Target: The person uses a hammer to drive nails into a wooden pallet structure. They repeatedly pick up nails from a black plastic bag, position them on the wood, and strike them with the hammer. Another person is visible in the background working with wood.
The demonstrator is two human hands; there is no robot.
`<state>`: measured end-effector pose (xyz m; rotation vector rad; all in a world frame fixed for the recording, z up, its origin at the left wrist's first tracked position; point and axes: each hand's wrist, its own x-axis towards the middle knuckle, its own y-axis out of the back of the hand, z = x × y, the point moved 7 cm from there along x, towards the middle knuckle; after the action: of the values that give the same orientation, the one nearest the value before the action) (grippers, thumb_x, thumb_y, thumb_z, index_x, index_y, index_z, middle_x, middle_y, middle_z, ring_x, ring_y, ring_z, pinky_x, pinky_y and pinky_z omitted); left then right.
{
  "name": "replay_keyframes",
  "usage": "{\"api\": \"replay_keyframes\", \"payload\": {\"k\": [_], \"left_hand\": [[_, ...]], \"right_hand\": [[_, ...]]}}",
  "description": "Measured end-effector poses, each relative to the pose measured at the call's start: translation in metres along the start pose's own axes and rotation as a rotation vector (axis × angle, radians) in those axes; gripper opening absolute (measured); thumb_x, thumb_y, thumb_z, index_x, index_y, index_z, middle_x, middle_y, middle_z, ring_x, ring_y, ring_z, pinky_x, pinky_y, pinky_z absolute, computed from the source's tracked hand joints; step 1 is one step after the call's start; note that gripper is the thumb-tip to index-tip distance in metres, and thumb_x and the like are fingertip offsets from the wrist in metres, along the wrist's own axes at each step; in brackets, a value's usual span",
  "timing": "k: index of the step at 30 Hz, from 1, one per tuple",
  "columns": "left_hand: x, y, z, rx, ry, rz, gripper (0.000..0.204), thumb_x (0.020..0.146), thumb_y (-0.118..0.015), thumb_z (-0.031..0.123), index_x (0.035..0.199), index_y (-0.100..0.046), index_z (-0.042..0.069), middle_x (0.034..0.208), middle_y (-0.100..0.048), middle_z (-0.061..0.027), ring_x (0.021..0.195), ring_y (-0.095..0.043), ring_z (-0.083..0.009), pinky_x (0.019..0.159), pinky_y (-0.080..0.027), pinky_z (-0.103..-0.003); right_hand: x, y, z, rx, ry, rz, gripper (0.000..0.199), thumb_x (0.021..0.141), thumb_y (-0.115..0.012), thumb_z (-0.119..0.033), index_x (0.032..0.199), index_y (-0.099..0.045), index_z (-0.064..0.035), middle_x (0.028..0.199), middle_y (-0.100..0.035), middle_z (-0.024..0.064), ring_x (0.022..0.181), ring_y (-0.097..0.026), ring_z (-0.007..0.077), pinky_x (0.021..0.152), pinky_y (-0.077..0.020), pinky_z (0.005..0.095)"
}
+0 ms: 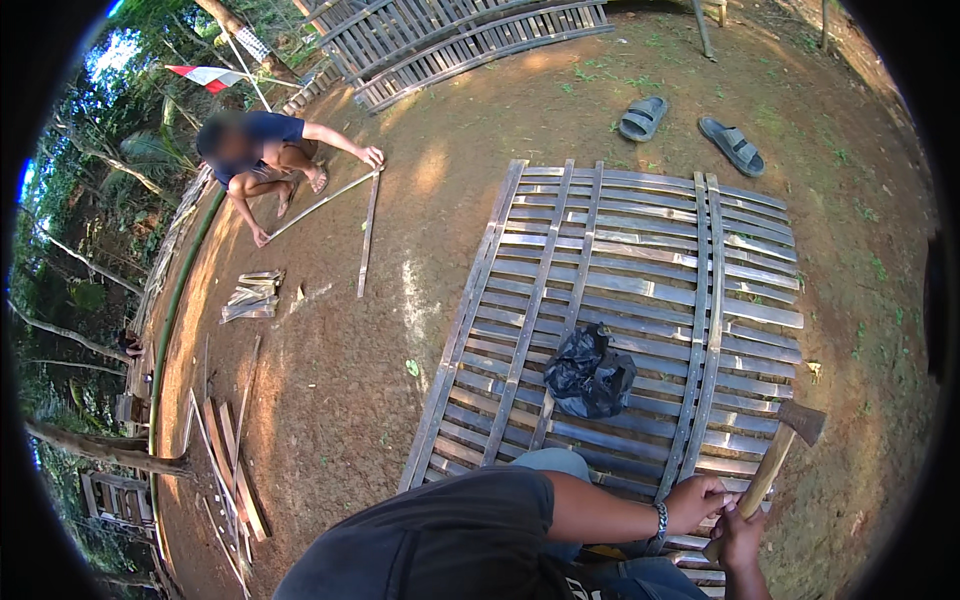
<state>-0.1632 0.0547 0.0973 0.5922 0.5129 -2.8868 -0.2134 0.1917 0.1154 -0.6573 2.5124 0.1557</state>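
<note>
My right hand (741, 536) is wrapped round the wooden handle of a hatchet (768, 470), whose dark metal head points up and away from me. Close beside it, my left hand (692, 503), below a bracelet on the wrist, has its fingers pinched together near my right fingers. Whatever lies between them is too small to make out. Both hands are above the near right part of a panel of bamboo slats (640, 290) lying on the ground, crossed by several long strips. On the panel rests a crumpled black plastic bag (590, 375).
At the far left a person (255, 150) squats, holding a thin strip (322, 205) by both ends, beside another strip (368, 235). Short bamboo pieces (252, 296) and long boards (235, 470) lie left. Sandals (643, 119) sit beyond the panel; another slatted panel (450, 50) stands behind.
</note>
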Motion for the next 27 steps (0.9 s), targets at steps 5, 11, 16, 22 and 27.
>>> {"api": "replay_keyframes", "payload": {"k": [5, 11, 16, 22, 27], "left_hand": [[0.005, 0.002, -0.002, -0.043, -0.035, 0.066, 0.019, 0.103, -0.065, 0.016, 0.100, -0.067, -0.003, 0.086, -0.068, -0.0035, 0.079, -0.062, -0.0078, 0.072, -0.052, -0.027], [0.019, 0.001, -0.003, -0.123, 0.041, 0.057, 0.019, 0.102, -0.066, 0.013, 0.106, -0.068, -0.005, 0.091, -0.072, -0.0054, 0.084, -0.066, -0.0089, 0.078, -0.055, -0.027], [0.026, -0.001, -0.011, -0.130, 0.027, 0.036, 0.019, 0.102, -0.067, 0.014, 0.106, -0.068, -0.005, 0.092, -0.072, -0.0056, 0.085, -0.067, -0.0095, 0.079, -0.056, -0.027], [0.017, -0.003, -0.021, -0.286, 0.017, -0.007, 0.021, 0.102, -0.068, 0.016, 0.110, -0.068, -0.003, 0.094, -0.072, -0.0054, 0.084, -0.066, -0.0099, 0.077, -0.055, -0.028], [0.006, 0.000, -0.016, -0.372, 0.086, -0.067, 0.022, 0.102, -0.068, 0.018, 0.110, -0.069, -0.002, 0.092, -0.072, -0.0051, 0.084, -0.067, -0.0096, 0.077, -0.054, -0.027]], "right_hand": [[0.006, -0.006, -0.003, -0.030, 0.007, -0.050, 0.017, 0.102, -0.065, -0.020, 0.101, -0.055, -0.0059, 0.066, -0.058, 0.0027, 0.044, -0.052, 0.0115, 0.042, -0.0465, 0.0280], [0.015, 0.004, 0.008, 0.000, 0.010, -0.009, 0.020, 0.101, -0.066, -0.022, 0.101, -0.054, -0.0066, 0.069, -0.057, 0.0020, 0.046, -0.052, 0.0110, 0.042, -0.0467, 0.0279], [0.016, 0.009, 0.011, 0.039, 0.003, -0.026, 0.020, 0.101, -0.066, -0.021, 0.102, -0.053, -0.0072, 0.071, -0.055, 0.0022, 0.047, -0.052, 0.0112, 0.042, -0.0469, 0.0280], [0.012, 0.004, 0.011, 0.044, -0.009, -0.015, 0.019, 0.102, -0.065, -0.020, 0.104, -0.051, -0.0068, 0.073, -0.056, 0.0029, 0.048, -0.052, 0.0115, 0.043, -0.0475, 0.0283], [0.010, 0.004, 0.019, 0.061, 0.003, -0.025, 0.017, 0.102, -0.064, -0.018, 0.105, -0.052, -0.0065, 0.071, -0.058, 0.0039, 0.048, -0.054, 0.0122, 0.044, -0.0481, 0.0290]]}}
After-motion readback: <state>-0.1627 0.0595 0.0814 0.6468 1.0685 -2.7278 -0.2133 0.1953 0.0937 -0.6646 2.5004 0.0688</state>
